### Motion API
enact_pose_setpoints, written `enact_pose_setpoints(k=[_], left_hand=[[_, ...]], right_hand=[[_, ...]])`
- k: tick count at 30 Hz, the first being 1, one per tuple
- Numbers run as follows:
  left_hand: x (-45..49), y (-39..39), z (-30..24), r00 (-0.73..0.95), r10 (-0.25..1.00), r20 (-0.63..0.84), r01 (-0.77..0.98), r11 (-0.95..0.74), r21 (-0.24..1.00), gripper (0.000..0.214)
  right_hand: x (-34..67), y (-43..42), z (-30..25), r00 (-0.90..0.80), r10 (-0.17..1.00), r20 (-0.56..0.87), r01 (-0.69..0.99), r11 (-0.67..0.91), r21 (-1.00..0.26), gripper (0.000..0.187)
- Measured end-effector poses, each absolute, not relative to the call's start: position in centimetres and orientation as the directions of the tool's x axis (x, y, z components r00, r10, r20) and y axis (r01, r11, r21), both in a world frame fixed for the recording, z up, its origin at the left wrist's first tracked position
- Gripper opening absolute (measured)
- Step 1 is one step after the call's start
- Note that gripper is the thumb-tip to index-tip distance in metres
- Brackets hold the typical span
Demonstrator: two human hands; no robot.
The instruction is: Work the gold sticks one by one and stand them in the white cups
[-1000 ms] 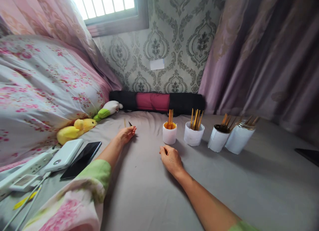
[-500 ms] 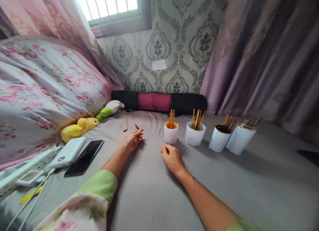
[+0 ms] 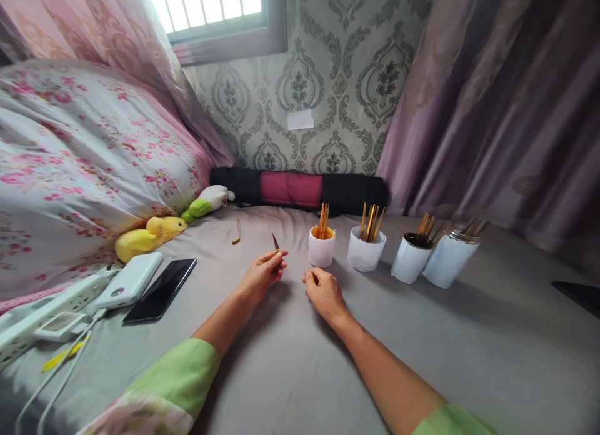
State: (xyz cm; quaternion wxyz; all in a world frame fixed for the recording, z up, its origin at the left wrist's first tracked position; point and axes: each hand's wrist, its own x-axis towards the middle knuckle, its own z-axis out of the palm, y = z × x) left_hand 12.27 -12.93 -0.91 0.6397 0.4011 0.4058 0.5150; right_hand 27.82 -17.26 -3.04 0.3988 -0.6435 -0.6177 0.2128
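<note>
My left hand [image 3: 266, 274] pinches a small pointed tool [image 3: 276, 242], dark and narrow at its tip, with a gold-coloured part at the fingers. The tip points up and away from me. Just right of it, my right hand [image 3: 324, 292] rests closed on the grey sheet, fingers curled; whatever it may hold is hidden. Beyond that hand stands a white-wrapped cup [image 3: 321, 252] with thin golden-brown sticks [image 3: 324, 219] upright in it. A thin gold-coloured piece [image 3: 238, 230] with a bent lower end lies left of the pointed tool.
Further right are a wider white cup [image 3: 366, 255] and two white-wrapped cans [image 3: 410, 264], all holding sticks. On the left lie a phone [image 3: 160, 291], a white power bank [image 3: 132, 279], a power strip [image 3: 51, 313] and plush toys [image 3: 152, 236]. A black-and-maroon roll [image 3: 290, 190] lines the wall.
My left hand has moved right, towards my right hand, carrying the pointed tool, which now stands more upright. The right hand has stayed nearly in place. The view has shifted slightly.
</note>
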Motion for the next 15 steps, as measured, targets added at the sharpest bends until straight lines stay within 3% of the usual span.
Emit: enact_pose_setpoints(k=[15], left_hand=[[13.6,-17.6,-0.5,0.186,0.981,0.055,0.017,-0.059,0.998,0.040]], right_hand=[[28.3,-17.1,-3.0,0.108,0.965,0.239,0.457,0.166,-0.874,0.036]])
